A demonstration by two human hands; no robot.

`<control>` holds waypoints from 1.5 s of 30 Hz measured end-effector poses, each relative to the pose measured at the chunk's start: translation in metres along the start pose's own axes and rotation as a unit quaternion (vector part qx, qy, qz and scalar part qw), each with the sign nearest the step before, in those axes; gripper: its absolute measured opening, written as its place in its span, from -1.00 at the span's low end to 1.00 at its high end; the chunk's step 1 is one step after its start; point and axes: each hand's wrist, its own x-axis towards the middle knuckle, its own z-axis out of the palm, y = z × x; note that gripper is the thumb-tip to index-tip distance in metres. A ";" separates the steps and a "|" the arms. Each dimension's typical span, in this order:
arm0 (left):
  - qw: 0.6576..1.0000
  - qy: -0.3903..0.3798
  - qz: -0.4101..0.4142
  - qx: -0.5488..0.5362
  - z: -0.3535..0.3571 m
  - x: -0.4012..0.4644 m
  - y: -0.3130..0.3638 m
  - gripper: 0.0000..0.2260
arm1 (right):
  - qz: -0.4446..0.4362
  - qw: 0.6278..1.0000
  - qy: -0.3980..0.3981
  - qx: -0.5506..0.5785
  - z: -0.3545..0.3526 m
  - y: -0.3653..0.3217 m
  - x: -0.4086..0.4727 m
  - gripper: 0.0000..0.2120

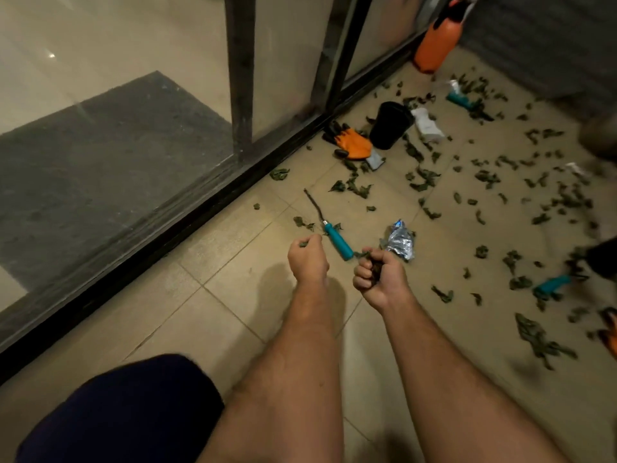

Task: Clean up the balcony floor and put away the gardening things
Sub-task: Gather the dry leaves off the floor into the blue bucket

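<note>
Dark-clad knee (127, 409) nearest, low left. Both forearms extended over tiled floor (187, 305). Left hand (307, 259): grip curled, pinching small leaf at fingertips. Right hand (380, 279): grip clenched round a clump of leaves. Teal-handled tool (338, 240) flat on floor between and just beyond the hands; foil wrapper (400, 242) just beyond right hand. Leaves (490, 178) strewn widely to the right. Farther off near glass door (133, 128): orange glove (355, 143), black pot (390, 123) tipped over, orange sprayer (437, 45) in corner.
</note>
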 end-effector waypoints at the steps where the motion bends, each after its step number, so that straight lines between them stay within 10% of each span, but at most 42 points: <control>1: 1.000 -0.005 -0.003 0.005 0.003 0.000 0.002 -0.90 | 0.002 1.000 0.000 0.000 -0.003 -0.002 0.002 -0.91; 12: 0.984 -0.042 0.011 0.175 -0.043 0.036 0.019 -0.91 | 0.040 0.968 0.045 -0.242 -0.013 0.042 0.042 -0.76; 26: 0.957 0.067 0.114 0.258 -0.026 0.004 0.060 -0.93 | 0.072 0.993 0.000 -0.092 0.074 0.041 0.085 -0.90; 34: 0.920 0.102 0.169 0.339 0.055 0.005 0.074 -0.90 | -0.054 0.987 -0.029 -0.151 0.073 -0.035 0.118 -0.85; 40: 0.866 0.131 0.189 0.444 0.061 0.069 0.038 -0.72 | -0.187 0.871 -0.005 -0.454 -0.001 -0.060 0.170 -0.84; 45: 0.809 0.101 0.155 0.558 0.038 0.111 0.019 -0.56 | -0.189 0.685 -0.071 -0.700 -0.017 -0.070 0.200 -0.75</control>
